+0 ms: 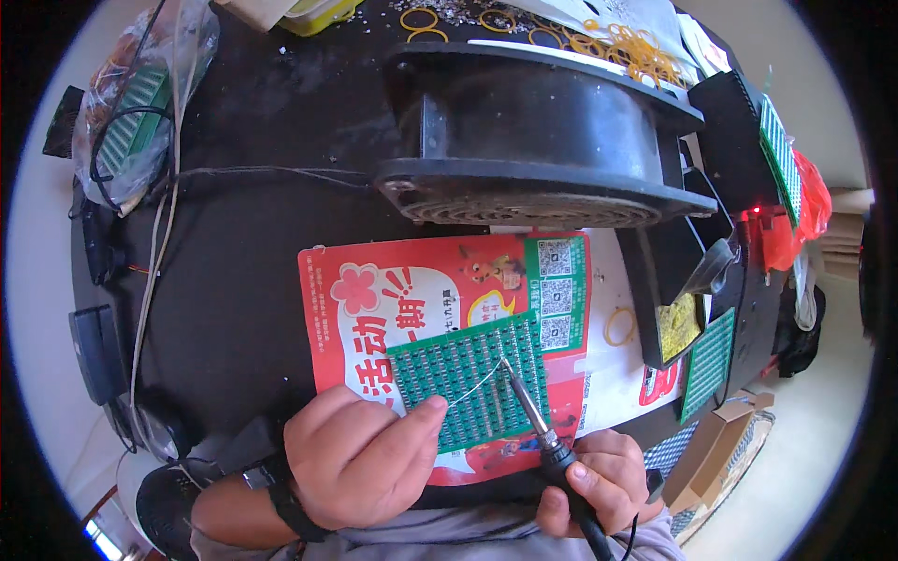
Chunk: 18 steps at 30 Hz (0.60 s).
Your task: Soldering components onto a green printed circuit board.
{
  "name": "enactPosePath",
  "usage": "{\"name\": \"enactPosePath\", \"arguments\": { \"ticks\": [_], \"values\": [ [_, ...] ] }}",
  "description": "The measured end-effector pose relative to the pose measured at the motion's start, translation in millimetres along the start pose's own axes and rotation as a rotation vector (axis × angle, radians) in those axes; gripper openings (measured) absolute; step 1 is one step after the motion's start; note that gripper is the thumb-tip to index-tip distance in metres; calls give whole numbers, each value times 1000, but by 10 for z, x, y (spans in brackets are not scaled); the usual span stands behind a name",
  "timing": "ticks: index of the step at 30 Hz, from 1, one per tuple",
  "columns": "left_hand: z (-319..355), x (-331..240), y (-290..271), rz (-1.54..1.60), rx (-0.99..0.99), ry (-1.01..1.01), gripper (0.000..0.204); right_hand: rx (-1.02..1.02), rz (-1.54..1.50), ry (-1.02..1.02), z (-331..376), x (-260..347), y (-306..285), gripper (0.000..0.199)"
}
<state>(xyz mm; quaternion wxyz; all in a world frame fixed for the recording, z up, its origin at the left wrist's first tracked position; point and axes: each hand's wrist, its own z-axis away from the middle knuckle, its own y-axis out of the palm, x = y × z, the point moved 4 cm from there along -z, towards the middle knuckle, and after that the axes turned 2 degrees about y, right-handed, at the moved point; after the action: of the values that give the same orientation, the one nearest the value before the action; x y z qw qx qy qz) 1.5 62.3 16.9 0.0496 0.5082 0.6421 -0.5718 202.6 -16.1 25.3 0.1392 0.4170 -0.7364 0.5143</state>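
From where I stand, the person's left hand (365,456) is at the near side of the table (238,309), its thumb and forefinger pinching a thin strand of solder wire (475,386). The right hand (606,479) has its fingers closed around the dark handle of a soldering iron (545,432), tilted so the tip points far and left. Wire end and tip come together over the far right part of a green circuit board (463,372); I can't tell whether the tip touches it. The board lies slightly turned on a red and white printed sheet (323,280), in front of the person, between the hands and a black fan (543,131). To the right, a yellow sponge (680,327) sits in a dark holder, with another green board (708,365) just beside it. Orange rubber bands (636,56) are heaped beyond the fan, and at the far left a clear bag (140,122) holds more green boards.
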Motion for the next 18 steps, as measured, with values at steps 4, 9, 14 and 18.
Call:
{"name": "enactPosePath", "arguments": {
  "ticks": [4,9,14,18],
  "values": [
    [-1,2,10,-3,22,0,26,1,7,20,-15,-10,14,35],
    [6,-5,9,-13,33,10,26,-16,-9,0,12,-9,12,35],
    [14,-19,5,-35,44,15,26,-21,-12,-16,-22,-2,14,34],
    [-3,-21,29,-5,15,11,25,-53,2,-10,-36,3,-3,31]
  ]
}}
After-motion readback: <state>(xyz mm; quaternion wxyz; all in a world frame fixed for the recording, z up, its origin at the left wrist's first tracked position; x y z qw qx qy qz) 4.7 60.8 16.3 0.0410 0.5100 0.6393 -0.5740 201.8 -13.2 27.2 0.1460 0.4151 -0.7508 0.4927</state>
